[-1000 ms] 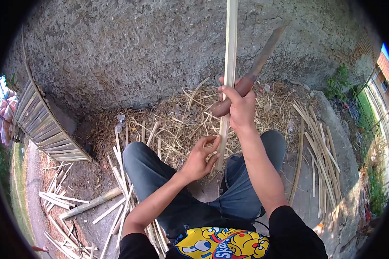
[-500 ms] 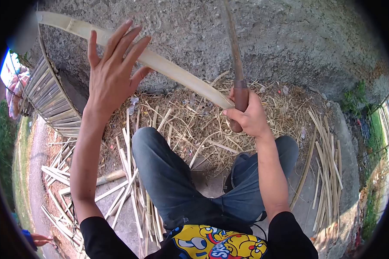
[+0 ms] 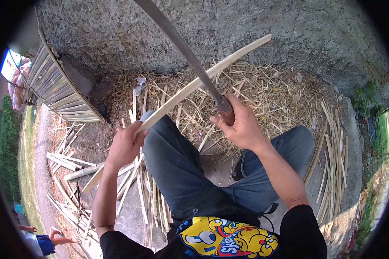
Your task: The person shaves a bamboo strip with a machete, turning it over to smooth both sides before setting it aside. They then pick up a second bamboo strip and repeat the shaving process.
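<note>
A long pale bamboo strip [image 3: 177,97] slants up to the right over my left knee. My left hand [image 3: 126,144] is closed round it near its lower end, which shows again below the wrist. My right hand [image 3: 242,125] grips the brown wooden handle of a large knife [image 3: 190,55], its long blade pointing up and to the left. The blade crosses over the strip in view; whether they touch I cannot tell.
Shavings [image 3: 268,95] cover the ground before a rough wall [image 3: 168,34]. Split strips lie in piles at left [image 3: 65,159] and right [image 3: 333,159]. A slatted bamboo panel [image 3: 65,86] leans at the upper left. Another person's legs [image 3: 58,239] show at the lower left.
The strip has swung from slanting down-right to slanting up-right. My left hand has lowered and closed on it; my right fingers have left its end. The knife has tilted left.
</note>
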The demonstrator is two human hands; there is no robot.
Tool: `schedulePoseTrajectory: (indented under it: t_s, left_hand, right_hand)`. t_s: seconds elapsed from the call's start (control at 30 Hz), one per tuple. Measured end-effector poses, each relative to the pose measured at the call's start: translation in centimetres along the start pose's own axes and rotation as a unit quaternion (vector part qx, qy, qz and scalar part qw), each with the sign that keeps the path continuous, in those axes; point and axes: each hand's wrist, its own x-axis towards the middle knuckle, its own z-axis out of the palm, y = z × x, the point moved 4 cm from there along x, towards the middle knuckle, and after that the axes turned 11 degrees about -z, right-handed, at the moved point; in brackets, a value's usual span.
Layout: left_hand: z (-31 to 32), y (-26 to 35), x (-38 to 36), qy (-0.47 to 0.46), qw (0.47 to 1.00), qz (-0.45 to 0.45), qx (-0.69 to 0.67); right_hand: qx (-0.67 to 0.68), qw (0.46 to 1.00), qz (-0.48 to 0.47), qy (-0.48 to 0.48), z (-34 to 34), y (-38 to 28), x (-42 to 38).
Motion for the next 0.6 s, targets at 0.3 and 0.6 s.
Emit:
schedulePoseTrajectory:
  t_s: [0.3,0.6]
  left_hand:
    - [2.7,3.4,-2.5,0.083,0.996,0.026,-0.03]
    - [2.3,3.7,-1.9,0.077,0.997,-0.016,-0.027]
  right_hand:
    - [-0.259,0.962,-0.035,-0.08,1.3,1.5,0.9]
    - [-0.304,0.947,0.07,-0.075,-4.1,3.1,4.3]
